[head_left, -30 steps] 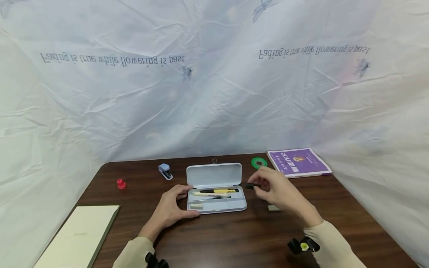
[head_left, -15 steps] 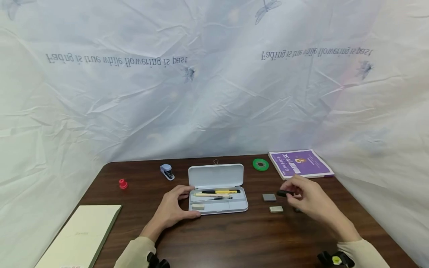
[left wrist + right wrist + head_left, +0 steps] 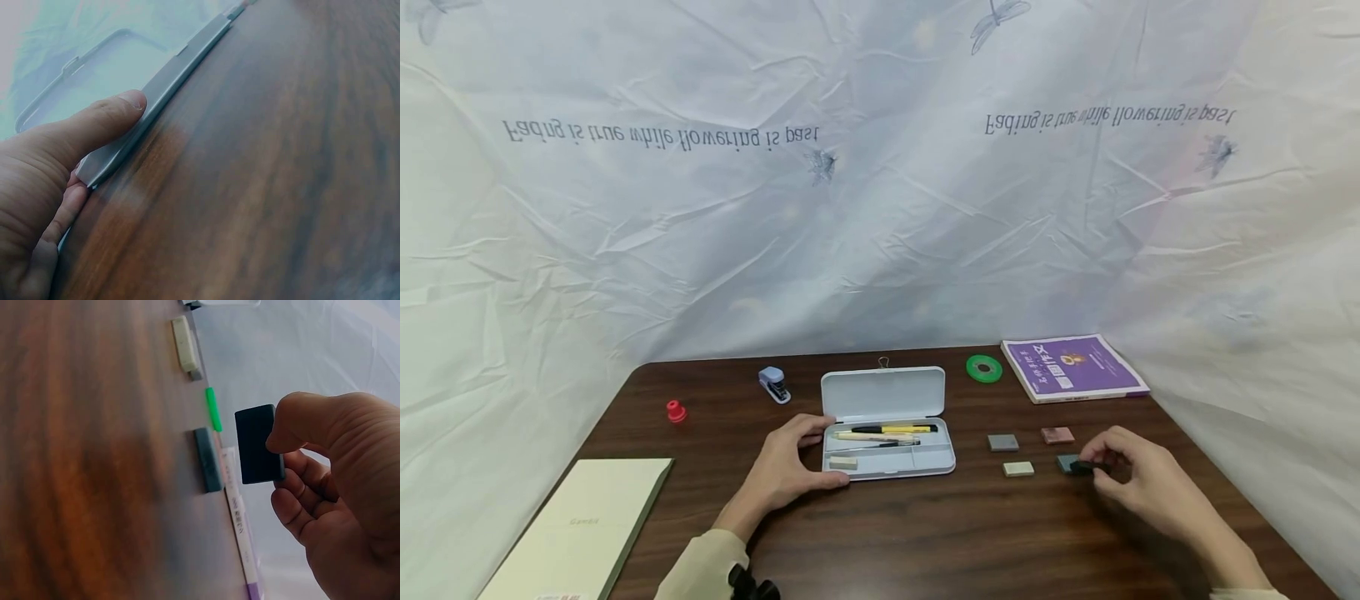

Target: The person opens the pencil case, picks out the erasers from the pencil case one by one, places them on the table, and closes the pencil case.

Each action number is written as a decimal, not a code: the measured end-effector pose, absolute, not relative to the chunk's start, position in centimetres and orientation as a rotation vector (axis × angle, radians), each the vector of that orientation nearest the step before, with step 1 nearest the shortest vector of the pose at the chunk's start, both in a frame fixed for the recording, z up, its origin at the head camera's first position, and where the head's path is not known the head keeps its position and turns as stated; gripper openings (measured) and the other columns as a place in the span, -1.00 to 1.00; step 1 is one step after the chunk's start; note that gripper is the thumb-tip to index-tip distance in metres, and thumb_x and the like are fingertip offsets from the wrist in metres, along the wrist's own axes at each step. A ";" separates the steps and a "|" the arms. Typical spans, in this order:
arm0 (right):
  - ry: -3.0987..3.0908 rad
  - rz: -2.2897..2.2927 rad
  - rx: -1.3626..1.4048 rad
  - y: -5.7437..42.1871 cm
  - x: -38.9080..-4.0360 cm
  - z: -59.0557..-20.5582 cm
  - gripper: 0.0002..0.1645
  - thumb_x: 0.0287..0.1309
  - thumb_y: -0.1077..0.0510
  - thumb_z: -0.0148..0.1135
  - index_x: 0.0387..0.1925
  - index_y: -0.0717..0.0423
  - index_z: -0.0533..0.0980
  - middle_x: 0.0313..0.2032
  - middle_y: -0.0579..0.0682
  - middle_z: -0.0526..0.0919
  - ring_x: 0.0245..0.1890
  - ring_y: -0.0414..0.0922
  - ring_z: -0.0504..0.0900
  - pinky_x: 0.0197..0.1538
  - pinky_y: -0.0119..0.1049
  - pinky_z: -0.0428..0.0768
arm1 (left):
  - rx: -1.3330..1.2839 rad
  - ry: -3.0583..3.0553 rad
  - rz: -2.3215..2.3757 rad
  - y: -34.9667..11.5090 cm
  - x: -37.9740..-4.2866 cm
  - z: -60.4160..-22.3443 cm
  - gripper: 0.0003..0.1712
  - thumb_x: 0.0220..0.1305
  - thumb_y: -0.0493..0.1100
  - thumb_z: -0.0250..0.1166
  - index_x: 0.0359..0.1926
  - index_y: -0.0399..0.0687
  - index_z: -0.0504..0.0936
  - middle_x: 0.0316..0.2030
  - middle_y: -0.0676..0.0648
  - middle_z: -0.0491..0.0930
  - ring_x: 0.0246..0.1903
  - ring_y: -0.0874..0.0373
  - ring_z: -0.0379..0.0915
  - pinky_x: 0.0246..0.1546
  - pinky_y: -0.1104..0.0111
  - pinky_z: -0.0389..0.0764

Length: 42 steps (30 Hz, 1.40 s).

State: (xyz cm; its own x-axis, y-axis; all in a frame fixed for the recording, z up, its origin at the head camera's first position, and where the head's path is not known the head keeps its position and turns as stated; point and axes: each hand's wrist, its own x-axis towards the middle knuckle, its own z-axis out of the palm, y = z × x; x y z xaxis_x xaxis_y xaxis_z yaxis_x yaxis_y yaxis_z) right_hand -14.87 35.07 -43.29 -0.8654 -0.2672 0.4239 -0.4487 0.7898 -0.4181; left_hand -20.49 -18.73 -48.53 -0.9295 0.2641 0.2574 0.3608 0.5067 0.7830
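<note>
An open white pencil case [image 3: 932, 461] stands mid-table with its lid tilted up at the back. Inside lie a yellow-and-black pen [image 3: 910, 428], other slim pens and a small cream eraser [image 3: 842, 462]. My left hand [image 3: 786, 467] grips the case's left end, thumb along the front edge and fingers behind. My right hand [image 3: 1138, 475] pinches a flat black eraser [image 3: 256, 444] between thumb and fingers; in the head view it overlaps a teal eraser [image 3: 1065, 463] on the table. Nearby lie a grey eraser [image 3: 1003, 443], a cream eraser [image 3: 1018, 469] and a pinkish eraser [image 3: 1057, 435].
A green tape roll [image 3: 983, 368] and a purple book [image 3: 1075, 367] lie at the back right. Left of the case are a blue stapler [image 3: 773, 384] and a red piece [image 3: 676, 412]. A cream-coloured pad [image 3: 580, 525] lies front left. A patterned cloth hangs behind the table.
My right hand has moved from beside the case to the right and nearer, carrying the black eraser, and uncovered the erasers on the table. My left hand keeps its grip on the case.
</note>
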 end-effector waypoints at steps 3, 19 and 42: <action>-2.666 0.755 0.530 35.4 -14.6 -43.7 -0.46 0.03 0.47 0.62 -0.20 -0.23 0.67 -0.21 -0.35 0.66 -0.25 -0.36 0.58 -0.23 -0.49 0.60 | -0.540 -2.642 -1.407 -18.7 -20.4 -48.5 0.04 -0.07 0.21 0.87 0.44 0.08 0.67 0.33 0.08 0.66 0.29 0.03 0.68 0.37 0.12 0.73; -2.741 0.859 0.601 36.0 -14.2 -45.3 -0.42 -0.01 0.50 0.65 -0.23 -0.23 0.64 -0.24 -0.32 0.64 -0.28 -0.32 0.54 -0.30 -0.42 0.56 | -0.516 -2.671 -1.394 -18.7 -20.5 -48.6 0.05 -0.06 0.26 0.85 0.45 0.15 0.66 0.34 0.10 0.65 0.30 0.03 0.68 0.38 0.10 0.72; -2.668 0.858 0.630 35.4 -13.9 -44.8 -0.50 0.10 0.41 0.68 -0.21 -0.21 0.62 -0.25 -0.33 0.65 -0.26 -0.38 0.62 -0.26 -0.54 0.62 | -0.517 -2.673 -1.386 -18.7 -20.5 -48.5 0.05 -0.07 0.25 0.86 0.45 0.15 0.66 0.35 0.09 0.64 0.31 0.04 0.67 0.39 0.11 0.71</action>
